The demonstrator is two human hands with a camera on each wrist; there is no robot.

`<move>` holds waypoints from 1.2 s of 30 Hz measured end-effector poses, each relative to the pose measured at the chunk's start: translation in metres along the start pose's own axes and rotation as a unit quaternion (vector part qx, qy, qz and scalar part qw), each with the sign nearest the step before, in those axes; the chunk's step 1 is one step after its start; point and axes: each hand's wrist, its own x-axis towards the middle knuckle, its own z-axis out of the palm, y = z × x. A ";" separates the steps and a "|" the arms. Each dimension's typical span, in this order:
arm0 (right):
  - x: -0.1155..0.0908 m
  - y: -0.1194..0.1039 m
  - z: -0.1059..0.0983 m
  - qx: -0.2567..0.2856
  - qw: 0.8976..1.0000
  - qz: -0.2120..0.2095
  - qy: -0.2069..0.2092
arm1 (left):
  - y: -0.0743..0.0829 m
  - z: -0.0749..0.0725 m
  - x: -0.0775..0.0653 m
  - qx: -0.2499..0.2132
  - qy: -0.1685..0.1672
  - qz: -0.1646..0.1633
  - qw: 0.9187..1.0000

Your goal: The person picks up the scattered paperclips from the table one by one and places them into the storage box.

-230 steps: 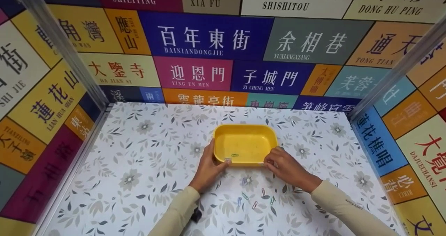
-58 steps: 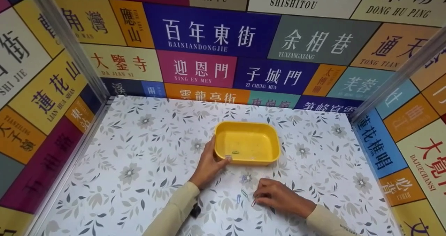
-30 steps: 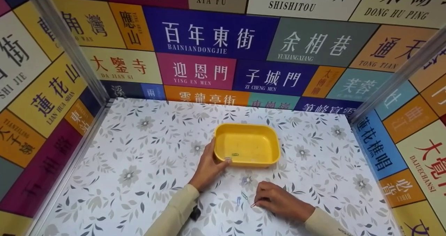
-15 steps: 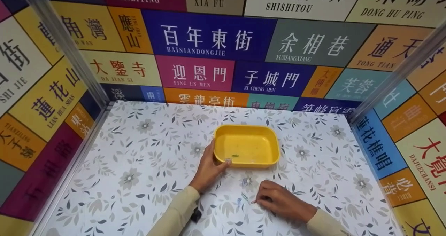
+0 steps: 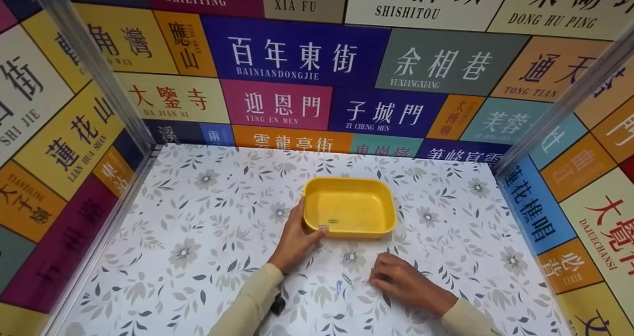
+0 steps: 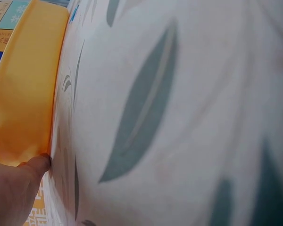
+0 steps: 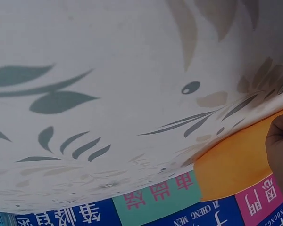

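Note:
A yellow plastic box (image 5: 366,204) sits on the table, with a green paper clip (image 5: 333,221) and a pale paper clip (image 5: 323,227) inside near its front left. My left hand (image 5: 295,242) grips that corner, thumb at the front rim and fingers along the left side. To the front right, my right hand (image 5: 401,281) pinches a red paper clip (image 5: 366,281) between thumb and fingertips, close over the table. Left of it lie a green paper clip (image 5: 347,279) and a blue paper clip (image 5: 339,286). Another bluish paper clip (image 5: 345,258) lies nearer the box.
A white cloth with grey flowers and leaves covers the table (image 5: 218,217). Walls of coloured sign panels (image 5: 297,48) stand behind and at both sides, with clear corner posts (image 5: 99,68). A small black object (image 5: 278,304) shows beside the left sleeve.
My right hand went from the box's front right rim to the loose clips. It has since picked at the red paper clip and shifted slightly right with it. My left hand stays on the box.

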 end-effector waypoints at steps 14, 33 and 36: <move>0.002 0.001 -0.005 0.011 0.999 0.027 -0.012 | 0.001 -0.001 0.001 0.005 0.001 0.005 1.000; 0.018 0.002 -0.016 0.016 0.999 0.025 -0.027 | 0.003 0.001 0.001 0.007 0.001 -0.029 1.000; 0.020 0.002 -0.018 0.010 0.999 0.037 -0.035 | 0.002 0.000 0.000 0.000 0.000 -0.023 1.000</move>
